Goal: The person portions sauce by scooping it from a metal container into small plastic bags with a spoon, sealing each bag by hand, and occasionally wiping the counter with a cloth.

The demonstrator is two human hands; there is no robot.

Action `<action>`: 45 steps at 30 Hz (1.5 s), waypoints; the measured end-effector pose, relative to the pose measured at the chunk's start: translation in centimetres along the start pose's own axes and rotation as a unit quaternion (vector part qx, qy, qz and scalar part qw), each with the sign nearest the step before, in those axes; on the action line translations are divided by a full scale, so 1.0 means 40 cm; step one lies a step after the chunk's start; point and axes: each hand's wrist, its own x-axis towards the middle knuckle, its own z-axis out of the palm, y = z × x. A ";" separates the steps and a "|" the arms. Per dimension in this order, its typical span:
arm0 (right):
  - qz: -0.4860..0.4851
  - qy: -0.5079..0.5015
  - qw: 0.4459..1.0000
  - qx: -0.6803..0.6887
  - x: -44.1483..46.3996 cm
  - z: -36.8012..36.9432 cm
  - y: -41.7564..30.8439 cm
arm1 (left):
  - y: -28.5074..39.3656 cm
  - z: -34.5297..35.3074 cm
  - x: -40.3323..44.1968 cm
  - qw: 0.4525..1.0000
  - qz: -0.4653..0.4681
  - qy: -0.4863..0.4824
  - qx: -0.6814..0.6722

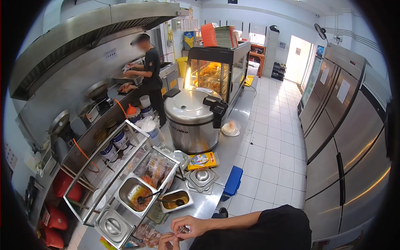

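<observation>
My right hand [189, 227] is at the bottom of the view, fingers bent and pinching a small, shiny, clear-looking bit of plastic [183, 229]; its exact kind is too small to make out. Just below, my left hand [167, 241] has its fingertips pressed together at the same spot, partly cut off by the frame edge. Beside them lie plastic bags of reddish food [148, 235]. A steel pan of sauce with a ladle [177, 200] stands above the hands, and a lidded steel pan [113, 225] is to their left.
A large rice cooker [193, 137] stands on the steel counter, with a lit food display case [208, 77] behind. A deeper sauce pan [125, 189] sits in the rack. A co-worker [151, 68] handles food at the far left counter. Steel refrigerators [350, 121] line the right.
</observation>
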 end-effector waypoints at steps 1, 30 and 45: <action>0.012 -0.005 1.000 0.004 -0.002 0.000 0.000 | 0.006 0.004 -0.001 1.000 -0.016 0.008 -0.011; 0.066 0.012 0.996 0.064 -0.027 -0.026 -0.014 | -0.025 0.029 -0.042 0.995 -0.092 0.036 -0.003; 0.196 -0.012 0.978 0.074 -0.087 0.004 0.074 | -0.054 0.026 -0.081 0.994 -0.094 0.022 0.059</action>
